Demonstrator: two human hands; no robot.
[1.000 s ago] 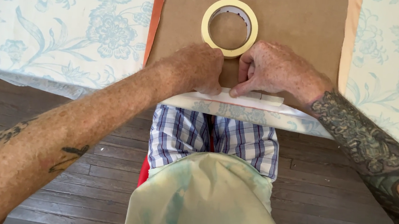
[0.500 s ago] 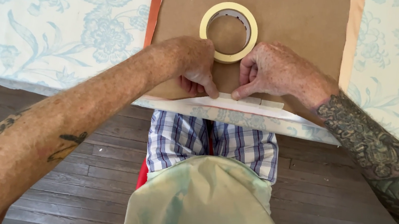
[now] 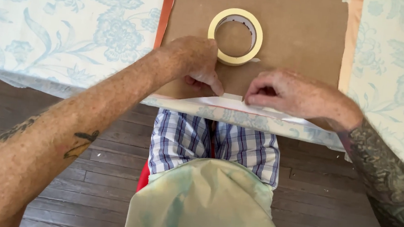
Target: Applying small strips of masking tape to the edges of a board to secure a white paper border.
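A brown board (image 3: 293, 38) lies on the table, and a roll of cream masking tape (image 3: 235, 36) sits flat on it near the middle. Along the board's near edge runs a strip of pale tape (image 3: 228, 99) over white paper. My left hand (image 3: 194, 63) presses its fingertips down on the strip's left part. My right hand (image 3: 295, 94) pinches or presses the strip just to the right of it. The two hands are a short gap apart.
A pale blue floral tablecloth (image 3: 67, 21) covers the table on both sides of the board. An orange edge (image 3: 167, 6) shows beside the board's left side. Below are my plaid shorts (image 3: 214, 144), a pale green shirt (image 3: 203, 207) and dark wooden floorboards (image 3: 106, 183).
The view has shifted slightly. My hands have stayed on the tape strip at the board's near edge, with the fingertips drawing a little apart along it.
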